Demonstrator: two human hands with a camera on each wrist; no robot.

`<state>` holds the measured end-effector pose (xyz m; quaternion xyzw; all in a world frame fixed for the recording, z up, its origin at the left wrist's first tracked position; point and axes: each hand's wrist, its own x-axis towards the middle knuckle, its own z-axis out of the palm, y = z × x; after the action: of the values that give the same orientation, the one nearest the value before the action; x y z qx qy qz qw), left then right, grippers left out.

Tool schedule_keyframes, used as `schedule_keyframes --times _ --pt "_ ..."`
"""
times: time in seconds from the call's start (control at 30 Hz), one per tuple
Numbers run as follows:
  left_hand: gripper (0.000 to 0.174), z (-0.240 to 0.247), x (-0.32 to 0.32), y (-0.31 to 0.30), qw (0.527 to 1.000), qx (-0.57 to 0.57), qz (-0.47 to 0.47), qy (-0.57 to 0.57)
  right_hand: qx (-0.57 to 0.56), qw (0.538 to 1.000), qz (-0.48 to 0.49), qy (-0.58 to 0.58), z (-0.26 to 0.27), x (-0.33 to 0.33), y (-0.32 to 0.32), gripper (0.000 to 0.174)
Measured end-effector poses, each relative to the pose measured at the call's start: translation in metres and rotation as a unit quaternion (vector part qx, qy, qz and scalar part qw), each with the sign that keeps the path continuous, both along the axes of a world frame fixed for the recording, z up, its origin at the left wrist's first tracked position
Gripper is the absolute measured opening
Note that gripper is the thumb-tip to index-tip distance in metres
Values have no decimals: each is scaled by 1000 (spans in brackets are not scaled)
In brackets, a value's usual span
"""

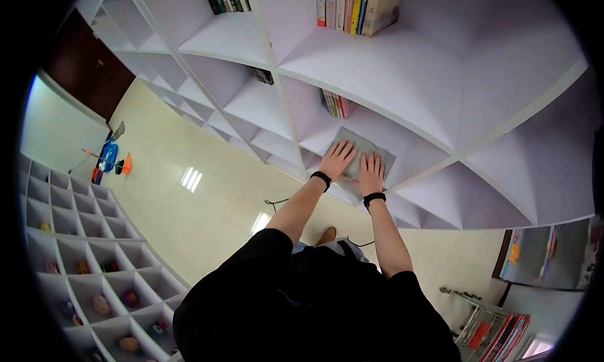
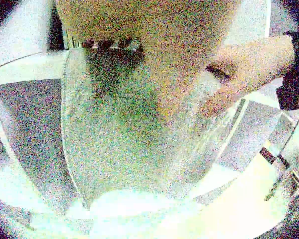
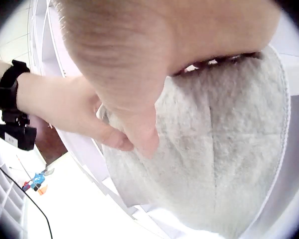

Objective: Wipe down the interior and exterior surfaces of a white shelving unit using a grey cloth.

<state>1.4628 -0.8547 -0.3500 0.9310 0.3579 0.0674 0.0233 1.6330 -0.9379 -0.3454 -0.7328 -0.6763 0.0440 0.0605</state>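
A thin grey cloth (image 1: 350,136) with a stitched edge lies over the front of a white shelf. My left hand (image 1: 338,162) rests on its left part, palm down, with fingers straight and spread. Beside it, my right hand (image 1: 370,174) presses on the cloth in the same way, fingers pointing toward the back of the shelf. In the right wrist view the two thumbs meet over the cloth (image 3: 224,134), whose lower part hangs past the shelf edge. Heavy grain blurs the left wrist view, where the cloth (image 2: 114,159) spreads below the left hand.
Several books (image 1: 335,104) stand at the back of the same shelf, and more books (image 1: 352,8) on the shelf above. Behind on the left is a cubby rack (image 1: 82,239) with small toys. A metal cart (image 1: 478,327) stands at lower right. Cleaning tools (image 1: 110,154) sit far left.
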Motion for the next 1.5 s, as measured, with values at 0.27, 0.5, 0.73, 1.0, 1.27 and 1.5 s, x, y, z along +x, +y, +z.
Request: schedule_keyframes --times 0.27,0.5,0.73,1.0,1.27,1.5 --pt "90 -9 18 28 993 44 -104 -18 122 981 -75 -135 -35 -29 19 89" --pt "67 -28 -4 41 992 67 -91 -57 106 978 -128 -122 -37 -68 38 64" --pt "67 -26 -68 67 997 61 -42 -10 103 982 -117 -110 -38 -135 79 66" --pt "66 -47 -83 80 996 46 -25 -66 27 981 -154 -112 -28 -168 89 65" --pt "64 -40 -80 78 994 62 -9 -94 129 982 -94 -100 -25 -150 83 61" --pt "62 -33 -64 60 991 106 1 -78 188 978 -63 -73 -25 -117 64 58"
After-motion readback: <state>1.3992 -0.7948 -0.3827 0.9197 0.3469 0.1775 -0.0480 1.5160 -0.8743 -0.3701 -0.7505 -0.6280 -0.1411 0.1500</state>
